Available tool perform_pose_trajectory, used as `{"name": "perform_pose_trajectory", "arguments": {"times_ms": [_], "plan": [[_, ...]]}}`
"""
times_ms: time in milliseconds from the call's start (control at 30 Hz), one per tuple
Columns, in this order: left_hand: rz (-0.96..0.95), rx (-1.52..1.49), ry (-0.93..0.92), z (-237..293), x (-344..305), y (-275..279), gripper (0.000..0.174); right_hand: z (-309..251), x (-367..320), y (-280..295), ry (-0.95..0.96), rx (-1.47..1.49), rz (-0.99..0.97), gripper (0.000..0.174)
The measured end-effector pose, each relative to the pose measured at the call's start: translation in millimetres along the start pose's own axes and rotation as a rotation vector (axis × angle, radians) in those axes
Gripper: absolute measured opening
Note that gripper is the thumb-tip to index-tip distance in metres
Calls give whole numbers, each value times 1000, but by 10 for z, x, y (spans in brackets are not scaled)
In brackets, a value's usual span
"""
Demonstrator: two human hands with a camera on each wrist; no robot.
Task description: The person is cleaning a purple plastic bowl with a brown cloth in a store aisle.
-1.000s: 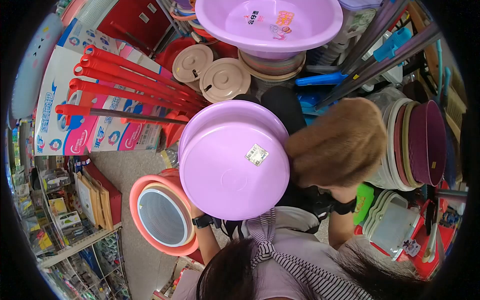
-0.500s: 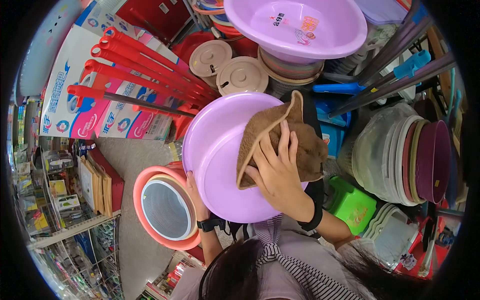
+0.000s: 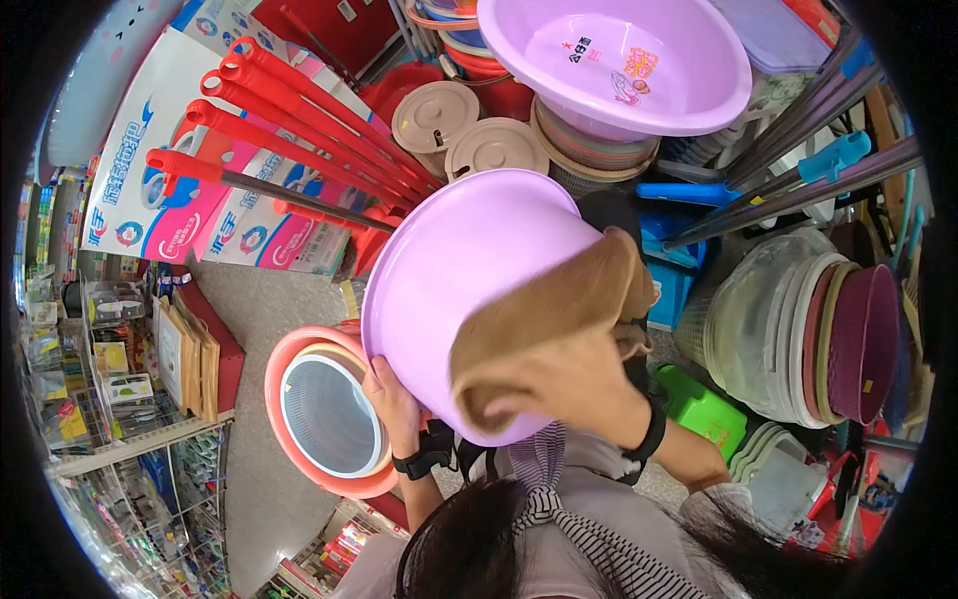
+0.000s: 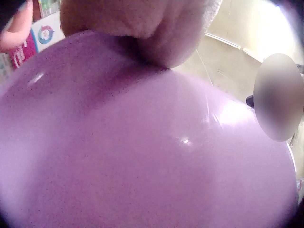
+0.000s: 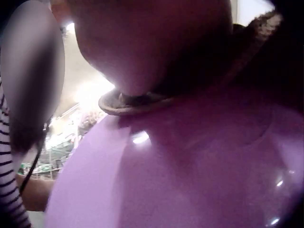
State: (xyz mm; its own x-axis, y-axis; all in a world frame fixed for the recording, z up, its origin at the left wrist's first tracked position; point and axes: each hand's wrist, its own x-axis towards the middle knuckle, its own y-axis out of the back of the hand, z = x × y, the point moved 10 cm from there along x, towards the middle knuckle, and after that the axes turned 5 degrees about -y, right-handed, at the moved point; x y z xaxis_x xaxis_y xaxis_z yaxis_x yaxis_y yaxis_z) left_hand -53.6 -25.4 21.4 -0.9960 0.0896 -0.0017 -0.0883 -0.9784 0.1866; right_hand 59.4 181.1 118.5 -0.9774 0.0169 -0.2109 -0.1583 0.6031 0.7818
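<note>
A light purple plastic basin (image 3: 469,270) is tilted in front of the person's body. My left hand (image 3: 393,404) grips its rim at the lower left, with the thumb on the near side. In the left wrist view, that hand (image 4: 161,33) is at the top against the smooth purple wall. My right hand (image 3: 574,384) holds a brown cloth (image 3: 544,309), blurred by motion, over the basin's right side. Part of the cloth's edge (image 5: 114,107) lies close along the purple surface in the right wrist view. Some right fingers are hidden by the cloth.
Another purple basin (image 3: 619,60) tops a stack ahead. Red mop handles (image 3: 299,140) lean at the left before printed boxes. A pink basin holding a grey strainer (image 3: 329,419) stands lower left. Stacked tubs (image 3: 798,339) and a green stool (image 3: 704,409) are at the right.
The basin has turned from its stickered underside facing the head camera to a tilted pose. The cloth came over it, and the right hand went from spread on the cloth to gripping it.
</note>
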Motion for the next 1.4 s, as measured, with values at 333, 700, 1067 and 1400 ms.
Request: {"name": "perform_pose_trajectory", "arguments": {"times_ms": [333,700,1067,1400], "plan": [[-12,55,-53,263,-24,-156,43,339,-59,656,98,7,767,50],[-78,186,-166,602,-53,-269,44,-509,-448,-126,410,-384,652,47],[-135,264,-256,1019,-315,-581,35,-206,-99,920,80,-226,503,43],[-126,17,-97,409,-91,-371,45,-294,-180,231,491,-237,456,43]]}}
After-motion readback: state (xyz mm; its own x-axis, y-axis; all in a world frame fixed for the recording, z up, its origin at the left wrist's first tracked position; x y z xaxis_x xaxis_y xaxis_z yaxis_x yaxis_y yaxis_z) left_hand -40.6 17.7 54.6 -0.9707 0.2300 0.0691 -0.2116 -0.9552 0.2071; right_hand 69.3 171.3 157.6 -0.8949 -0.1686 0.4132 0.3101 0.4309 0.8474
